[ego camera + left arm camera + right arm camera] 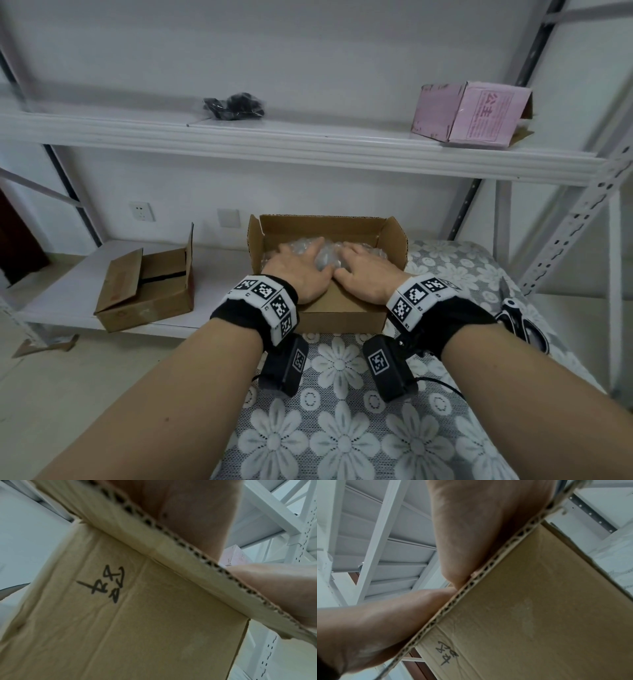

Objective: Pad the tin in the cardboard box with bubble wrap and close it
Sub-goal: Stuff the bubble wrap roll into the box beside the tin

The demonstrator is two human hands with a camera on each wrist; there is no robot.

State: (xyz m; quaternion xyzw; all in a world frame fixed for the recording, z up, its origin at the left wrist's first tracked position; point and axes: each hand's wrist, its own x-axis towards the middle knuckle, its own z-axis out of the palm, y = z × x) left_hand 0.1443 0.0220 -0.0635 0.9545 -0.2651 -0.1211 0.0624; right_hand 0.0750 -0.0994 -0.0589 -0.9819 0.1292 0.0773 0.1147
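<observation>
Left hand [301, 270], right hand [366, 274] flat on bubble wrap [329, 260] | cardboard box [342, 315] unclosed | tin hidden

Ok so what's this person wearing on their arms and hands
Both hands, left hand and right hand, are bare, with no gloves or sleeves. Each wrist carries a black fabric band wrapped by a white strip of square black-and-white coded markers. A small black camera block with its own marker hangs under each wrist, trailing a thin black cable.
</observation>
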